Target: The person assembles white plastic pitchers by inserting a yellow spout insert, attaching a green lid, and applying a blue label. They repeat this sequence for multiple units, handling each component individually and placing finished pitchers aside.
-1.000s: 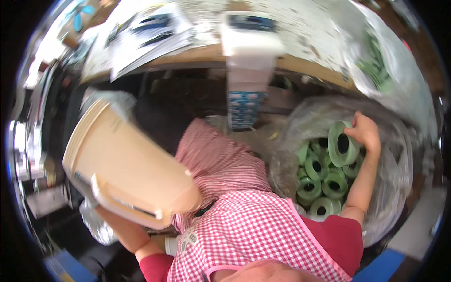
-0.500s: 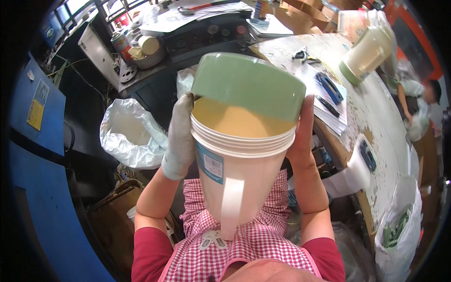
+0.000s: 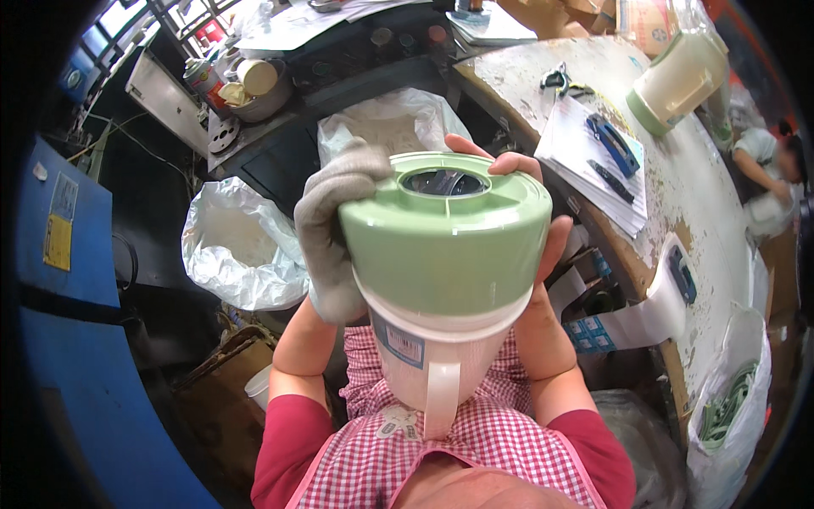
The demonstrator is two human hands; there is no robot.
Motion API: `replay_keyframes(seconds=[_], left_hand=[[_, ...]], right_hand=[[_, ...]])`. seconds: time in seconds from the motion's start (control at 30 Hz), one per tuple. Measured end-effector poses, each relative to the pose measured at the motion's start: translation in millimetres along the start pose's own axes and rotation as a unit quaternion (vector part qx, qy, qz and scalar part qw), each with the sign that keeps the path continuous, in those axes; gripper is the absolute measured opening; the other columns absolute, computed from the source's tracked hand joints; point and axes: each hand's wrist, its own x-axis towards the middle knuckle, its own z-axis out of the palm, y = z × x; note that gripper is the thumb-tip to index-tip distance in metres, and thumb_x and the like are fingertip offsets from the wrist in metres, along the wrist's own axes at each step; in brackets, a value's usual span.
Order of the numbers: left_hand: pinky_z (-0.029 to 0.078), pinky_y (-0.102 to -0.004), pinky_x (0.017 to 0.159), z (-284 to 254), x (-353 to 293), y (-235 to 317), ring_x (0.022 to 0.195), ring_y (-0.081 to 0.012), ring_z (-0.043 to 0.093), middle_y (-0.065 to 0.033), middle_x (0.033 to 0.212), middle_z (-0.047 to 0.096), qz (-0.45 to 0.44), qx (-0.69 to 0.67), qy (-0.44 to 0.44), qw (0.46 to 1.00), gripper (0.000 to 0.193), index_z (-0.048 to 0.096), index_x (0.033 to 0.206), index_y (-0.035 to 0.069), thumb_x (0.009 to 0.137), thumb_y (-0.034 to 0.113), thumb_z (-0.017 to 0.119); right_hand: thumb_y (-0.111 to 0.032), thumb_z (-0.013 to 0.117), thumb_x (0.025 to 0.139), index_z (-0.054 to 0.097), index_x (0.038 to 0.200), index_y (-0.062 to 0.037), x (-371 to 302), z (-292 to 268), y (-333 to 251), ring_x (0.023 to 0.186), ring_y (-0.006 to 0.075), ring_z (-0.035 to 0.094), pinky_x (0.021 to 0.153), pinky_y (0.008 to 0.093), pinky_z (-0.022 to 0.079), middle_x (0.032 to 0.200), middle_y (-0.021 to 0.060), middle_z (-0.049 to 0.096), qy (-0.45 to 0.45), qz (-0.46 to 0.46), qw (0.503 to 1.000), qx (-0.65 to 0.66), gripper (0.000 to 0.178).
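In front of my chest a cream plastic jug shell (image 3: 485, 346) with a side handle and a blue label is held up at a tilt. A light-green round plastic cap (image 3: 449, 267) sits over its threaded open end, with a round hole at its centre and something dark and shiny in the hole. My left hand (image 3: 332, 233), in a grey glove, curls around the cap's left side. Bare fingers of my right hand (image 3: 551, 250) wrap the cap's right side and far rim; the palm is partly hidden behind it.
A worn white table (image 3: 708, 199) at right bears papers, a blue cutter (image 3: 613, 144), a black pen and a similar cream-and-green jug (image 3: 682, 81). White bags (image 3: 242, 246) stand at left and ahead. A bag of green strips (image 3: 729, 407) is at lower right. Another person sits far right.
The green cap, tipped on the rim before, now sits down over the jug's threads, its top turned toward me. My hands have shifted onto the cap, and the right fingers now reach over its rim.
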Motion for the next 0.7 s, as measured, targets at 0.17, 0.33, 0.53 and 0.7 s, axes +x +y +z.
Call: replay_keyframes(seconds=[0.17,0.33,0.53,0.7], left_hand=[[0.039,-0.0586,0.115,-11,-16,-1,0.114,-0.0306,0.06,-0.0143,0.119,0.059,-0.016,-0.062,-0.021,0.998,0.087,0.049,0.122,0.008,0.07,0.069,0.084],[0.036,-0.059,0.118,-26,-7,20,0.118,-0.0326,0.057,-0.0126,0.12,0.056,-0.058,-0.034,-0.135,0.989,0.117,0.049,0.125,0.008,0.043,0.085,0.085],[0.043,-0.0563,0.108,-24,-3,50,0.121,-0.0334,0.053,-0.0159,0.121,0.05,-0.115,0.061,-0.155,0.979,0.108,0.042,0.13,0.004,0.056,0.059,0.1],[0.042,-0.0532,0.112,-6,-2,22,0.129,-0.0374,0.051,-0.0158,0.125,0.052,-0.17,0.08,-0.154,0.97,0.091,0.046,0.129,0.004,0.059,0.029,0.099]], right_hand=[[-0.059,0.096,0.055,0.046,0.141,-0.0046,4,-6,-64,0.144,0.0417,0.043,0.12,0.057,0.033,0.15,0.0245,0.049,-0.177,-0.083,0.914,-0.355,0.114],[-0.045,0.104,0.053,0.055,0.132,-0.0081,-37,8,-63,0.122,0.0355,0.06,0.116,0.0578,0.036,0.127,0.0131,0.064,-0.091,-0.164,0.869,-0.458,0.101],[-0.037,0.103,0.059,0.057,0.13,-0.0108,-31,31,-77,0.122,0.038,0.056,0.116,0.0593,0.035,0.124,0.0129,0.057,-0.084,-0.11,0.864,-0.484,0.089],[-0.024,0.099,0.062,0.058,0.124,-0.0068,-27,3,-45,0.118,0.0361,0.057,0.111,0.0559,0.041,0.117,0.0139,0.06,-0.042,-0.128,0.833,-0.536,0.076]])
